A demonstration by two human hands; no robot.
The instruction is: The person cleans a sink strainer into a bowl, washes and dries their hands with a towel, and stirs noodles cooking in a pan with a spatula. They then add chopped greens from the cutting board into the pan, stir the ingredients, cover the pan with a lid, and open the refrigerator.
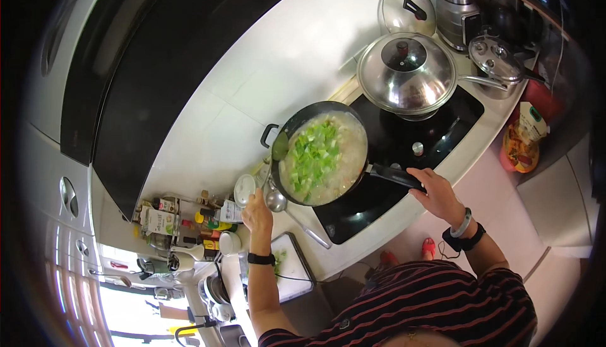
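A deep black frying pan (279,186) holds pale, cloudy liquid food topped with chopped green leaves (315,150). My right hand (438,198) has its fingers and thumb around the end of the pan's black handle (390,175). Left of the pan, my left hand (258,214) is closed on a thin utensil handle, which seems to lead to a rounded, green-looking head (280,146) at the pan's rim; its exact kind is unclear. A small whitish bowl (245,189) lies just beyond the left fingers. Beside the pan rests a metal ladle (276,201).
A lidded steel wok (407,74) stands on the black cooktop (352,224). Behind it are a glass lid (402,10), a blender (455,20) and a pressure cooker (497,58). At left are seasoning bottles (213,221) and a white cutting board (291,271) with green scraps.
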